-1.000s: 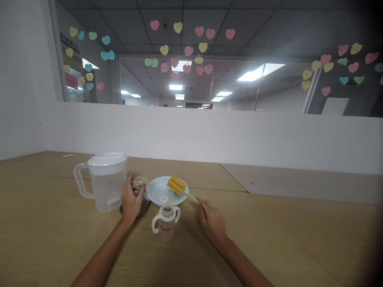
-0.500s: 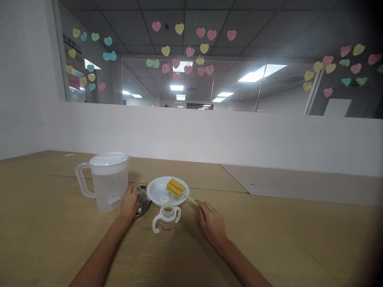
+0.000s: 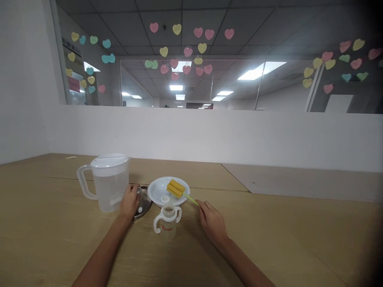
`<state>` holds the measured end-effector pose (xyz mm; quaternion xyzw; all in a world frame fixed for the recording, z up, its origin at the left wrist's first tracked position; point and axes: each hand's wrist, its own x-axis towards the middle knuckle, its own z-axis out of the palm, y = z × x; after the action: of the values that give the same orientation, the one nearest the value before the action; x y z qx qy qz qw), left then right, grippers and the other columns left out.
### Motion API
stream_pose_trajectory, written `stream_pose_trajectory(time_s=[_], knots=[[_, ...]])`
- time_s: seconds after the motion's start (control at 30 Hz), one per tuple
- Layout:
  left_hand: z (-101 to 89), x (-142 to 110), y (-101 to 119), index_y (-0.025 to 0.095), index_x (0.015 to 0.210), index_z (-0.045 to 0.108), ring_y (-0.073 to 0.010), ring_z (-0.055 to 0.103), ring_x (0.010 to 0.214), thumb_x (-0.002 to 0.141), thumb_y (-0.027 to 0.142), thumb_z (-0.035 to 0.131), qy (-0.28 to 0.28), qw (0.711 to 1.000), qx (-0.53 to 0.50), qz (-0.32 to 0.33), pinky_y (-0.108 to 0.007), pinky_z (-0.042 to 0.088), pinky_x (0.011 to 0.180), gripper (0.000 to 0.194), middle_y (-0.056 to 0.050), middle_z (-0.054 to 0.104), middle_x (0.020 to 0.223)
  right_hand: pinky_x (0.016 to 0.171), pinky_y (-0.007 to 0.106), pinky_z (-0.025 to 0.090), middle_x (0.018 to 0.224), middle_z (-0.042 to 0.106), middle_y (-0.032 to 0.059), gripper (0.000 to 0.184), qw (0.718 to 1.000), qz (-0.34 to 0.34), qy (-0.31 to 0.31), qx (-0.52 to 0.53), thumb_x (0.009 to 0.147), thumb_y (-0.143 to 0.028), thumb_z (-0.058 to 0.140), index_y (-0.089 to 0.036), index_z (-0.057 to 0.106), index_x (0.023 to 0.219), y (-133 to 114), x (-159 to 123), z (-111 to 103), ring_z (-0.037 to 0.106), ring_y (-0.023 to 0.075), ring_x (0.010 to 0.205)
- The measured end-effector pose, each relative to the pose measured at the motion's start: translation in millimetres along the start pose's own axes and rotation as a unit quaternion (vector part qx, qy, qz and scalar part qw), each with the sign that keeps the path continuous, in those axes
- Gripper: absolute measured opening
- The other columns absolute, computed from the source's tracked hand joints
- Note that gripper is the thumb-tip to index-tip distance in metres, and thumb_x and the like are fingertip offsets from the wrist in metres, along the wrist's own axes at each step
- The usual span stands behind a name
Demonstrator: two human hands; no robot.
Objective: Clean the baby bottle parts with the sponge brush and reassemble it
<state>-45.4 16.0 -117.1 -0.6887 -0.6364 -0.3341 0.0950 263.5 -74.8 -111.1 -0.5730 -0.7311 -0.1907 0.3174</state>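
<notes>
My left hand [image 3: 128,204] is at a small metal dish [image 3: 144,209] beside a clear plastic pitcher [image 3: 109,182], its fingers curled on a clear cap [image 3: 139,195] set in the dish. My right hand [image 3: 213,223] lies flat on the wooden table [image 3: 284,239] with its fingers stretched out. Its fingertips touch the end of the green handle of a yellow sponge brush [image 3: 176,188]. The sponge head rests on a white plate [image 3: 157,188], next to a small white ring [image 3: 164,198]. A baby bottle [image 3: 166,225] with two white handles stands open between my hands.
A white partition wall [image 3: 209,135] runs along the table's far edge, with glass above it carrying several paper hearts. A darker table panel [image 3: 299,183] lies at the back right. A white wall stands at the left.
My left hand has come down from above the dish, bringing the clear cap into the metal dish. My right hand has stayed at the brush handle. The view has shifted slightly.
</notes>
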Motion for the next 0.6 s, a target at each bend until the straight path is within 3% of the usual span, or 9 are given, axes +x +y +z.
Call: stream_pose_trajectory(time_s=[0.23, 0.33, 0.47, 0.6], knots=[[-4.8, -2.9, 8.7, 0.019, 0.115, 0.048, -0.0209, 0.054, 0.099, 0.083, 0.010, 0.038, -0.020, 0.997, 0.075, 0.018, -0.029, 0.047, 0.072, 0.034, -0.011, 0.050, 0.113, 0.063, 0.023, 0.042, 0.085, 0.064, 0.0039, 0.034, 1.000, 0.008, -0.023, -0.012, 0.090, -0.020, 0.030, -0.020, 0.059, 0.108, -1.3, 0.8, -2.7, 0.062, 0.0142, 0.075], [-1.0, -0.9, 9.7, 0.018, 0.116, 0.046, -0.0197, 0.055, 0.100, 0.080, 0.005, 0.039, -0.041, 0.998, 0.045, 0.012, -0.029, 0.046, 0.078, 0.039, -0.011, 0.051, 0.117, 0.064, 0.023, 0.042, 0.086, 0.064, 0.0039, 0.034, 0.999, 0.009, -0.043, -0.013, 0.090, -0.018, 0.031, -0.020, 0.059, 0.109, -2.3, 1.1, -3.4, 0.062, 0.0146, 0.077], [2.0, 0.1, 7.2, 0.014, 0.117, 0.043, -0.0210, 0.047, 0.115, 0.073, -0.002, 0.040, -0.057, 0.998, 0.014, 0.026, -0.031, 0.039, 0.094, 0.047, -0.012, 0.053, 0.119, 0.065, 0.023, 0.043, 0.088, 0.064, 0.0041, 0.035, 0.998, 0.015, -0.058, -0.014, 0.090, -0.018, 0.030, -0.020, 0.059, 0.110, -3.3, 1.1, -4.4, 0.062, 0.0152, 0.079], [1.1, -2.5, 6.5, 0.016, 0.122, 0.039, -0.0203, 0.054, 0.108, 0.068, -0.005, 0.038, -0.096, 0.995, -0.022, -0.017, -0.032, 0.043, 0.089, 0.058, -0.012, 0.051, 0.125, 0.063, 0.024, 0.042, 0.088, 0.064, 0.0037, 0.035, 0.998, 0.019, -0.063, -0.012, 0.090, -0.019, 0.030, -0.020, 0.059, 0.109, -3.0, 1.4, -4.9, 0.062, 0.0152, 0.078]])
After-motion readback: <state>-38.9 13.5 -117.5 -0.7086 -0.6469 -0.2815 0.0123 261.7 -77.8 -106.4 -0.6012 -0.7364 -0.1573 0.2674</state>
